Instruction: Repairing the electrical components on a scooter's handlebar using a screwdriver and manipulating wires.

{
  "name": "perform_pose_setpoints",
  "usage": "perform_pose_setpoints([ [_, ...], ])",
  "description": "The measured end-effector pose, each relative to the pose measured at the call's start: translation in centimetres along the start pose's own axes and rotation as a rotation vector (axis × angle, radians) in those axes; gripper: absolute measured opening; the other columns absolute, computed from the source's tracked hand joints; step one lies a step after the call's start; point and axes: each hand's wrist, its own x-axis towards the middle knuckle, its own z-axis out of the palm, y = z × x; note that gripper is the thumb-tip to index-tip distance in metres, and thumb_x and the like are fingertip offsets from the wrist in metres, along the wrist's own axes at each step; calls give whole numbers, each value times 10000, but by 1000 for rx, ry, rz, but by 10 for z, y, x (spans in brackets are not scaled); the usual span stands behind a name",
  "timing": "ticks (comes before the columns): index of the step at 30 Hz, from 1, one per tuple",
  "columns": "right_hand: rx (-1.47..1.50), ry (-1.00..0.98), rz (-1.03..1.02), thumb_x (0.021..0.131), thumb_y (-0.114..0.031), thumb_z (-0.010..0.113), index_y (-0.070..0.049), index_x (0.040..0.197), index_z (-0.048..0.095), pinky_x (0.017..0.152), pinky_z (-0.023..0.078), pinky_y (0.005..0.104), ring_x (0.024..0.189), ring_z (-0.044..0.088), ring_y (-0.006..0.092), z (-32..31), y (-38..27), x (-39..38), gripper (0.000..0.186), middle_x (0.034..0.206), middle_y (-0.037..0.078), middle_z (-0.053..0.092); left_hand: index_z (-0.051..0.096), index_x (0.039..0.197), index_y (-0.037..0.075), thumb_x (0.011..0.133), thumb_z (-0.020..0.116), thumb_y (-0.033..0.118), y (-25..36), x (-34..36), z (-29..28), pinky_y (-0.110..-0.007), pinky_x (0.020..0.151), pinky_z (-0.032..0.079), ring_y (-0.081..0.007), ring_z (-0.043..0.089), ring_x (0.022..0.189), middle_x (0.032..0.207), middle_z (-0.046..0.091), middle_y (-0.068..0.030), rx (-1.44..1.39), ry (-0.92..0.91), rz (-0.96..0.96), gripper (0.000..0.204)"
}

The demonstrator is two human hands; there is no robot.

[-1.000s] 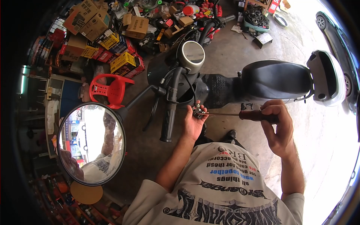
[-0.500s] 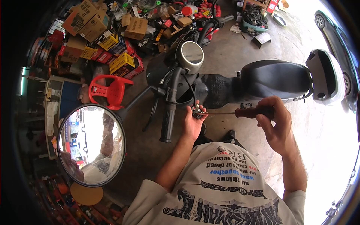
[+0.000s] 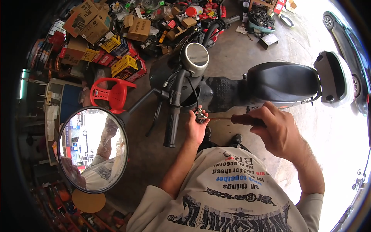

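Note:
My left hand (image 3: pixel 196 130) is closed around a small black and silver metal part (image 3: pixel 200 115) beside the scooter's front body. What kind of part it is, I cannot make out; a dark cable hangs down toward it from the handlebar. In my right hand (image 3: pixel 282 133) is a screwdriver (image 3: pixel 221 118), its dark reddish handle mostly covered by my fingers. The shaft runs level to the left, its tip at the small part. Both hands are just this side of the scooter's footboard (image 3: pixel 222 92).
The handlebar grip (image 3: pixel 171 129) and round mirror (image 3: pixel 92 150) stick out at my left. The scooter's black seat (image 3: pixel 285 83) and white rear box (image 3: pixel 334 79) extend right. A red plastic chair (image 3: pixel 116 96) and stacked cardboard boxes (image 3: pixel 94 29) stand beyond; a car (image 3: pixel 348 50) is outside.
My right hand has moved left and its grip has rolled over, knuckles now upward, on the screwdriver. My left hand still holds the small part, shifted slightly left.

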Motion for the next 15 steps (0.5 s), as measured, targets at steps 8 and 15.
perform_pose_setpoints([
  [8,230,86,103,775,-18,679,2,1078,516,698,511,406,850,618,365,-8,1,5,344,978,146,525,539,1205,66,1002,433,432,-1,1,6,-352,815,475,-182,575,944,1015,591,-48,14,-27,8,432],
  [15,165,6,-105,804,-52,673,-17,1049,522,660,488,438,822,614,373,-8,3,7,290,973,183,561,538,1217,60,998,442,433,-1,0,8,-361,824,476,-191,576,957,1026,589,-54,-16,-31,-9,443],
])
